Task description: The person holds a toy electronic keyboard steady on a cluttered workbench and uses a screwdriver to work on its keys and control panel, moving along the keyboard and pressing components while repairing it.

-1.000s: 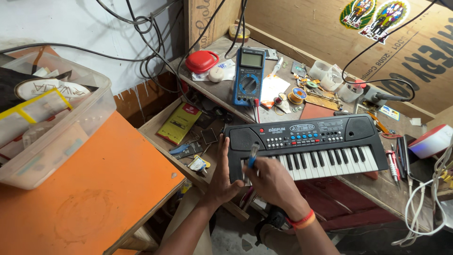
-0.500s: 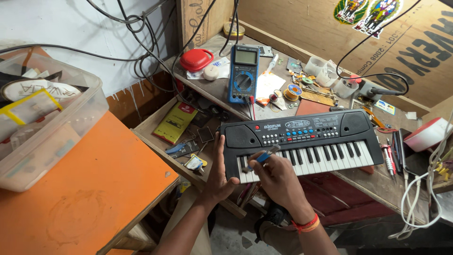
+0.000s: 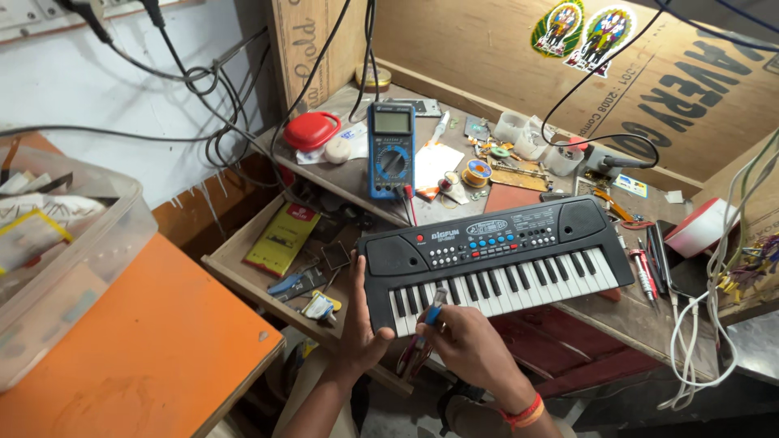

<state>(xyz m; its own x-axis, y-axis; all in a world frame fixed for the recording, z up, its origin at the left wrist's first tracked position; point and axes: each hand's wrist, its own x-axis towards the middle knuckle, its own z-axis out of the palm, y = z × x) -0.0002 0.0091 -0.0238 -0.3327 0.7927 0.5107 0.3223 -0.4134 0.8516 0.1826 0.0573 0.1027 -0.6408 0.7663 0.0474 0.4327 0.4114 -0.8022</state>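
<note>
Two hands work at the near edge of the worktop (image 3: pixel 649 324). The right hand (image 3: pixel 471 345) is closed in a grip around one small tool with a blue handle (image 3: pixel 436 312), its metal tip resting over the white keys at the left end of the toy keyboard (image 3: pixel 495 251). The left hand (image 3: pixel 361 324) cups the keyboard's left end, thumb up along the side, fingers underneath, so its grip is closed on the casing. There is one keyboard, black, lying slantwise across the front of the worktop with its left end overhanging the near edge, directly in front of both hands and touching both.

To the left, below the worktop, one open drawer (image 3: pixel 243 272) holds one yellow booklet (image 3: pixel 284 238) and small parts too jumbled to count. Nearer left stands one orange table (image 3: pixel 138 357) carrying one clear plastic bin (image 3: pixel 57 268).

Beyond the keyboard, toward the worktop's far left corner, lie one blue multimeter (image 3: pixel 391 150) and one red lidded box (image 3: pixel 312 130). Mid-worktop sits one solder spool (image 3: pixel 477 172).
</note>
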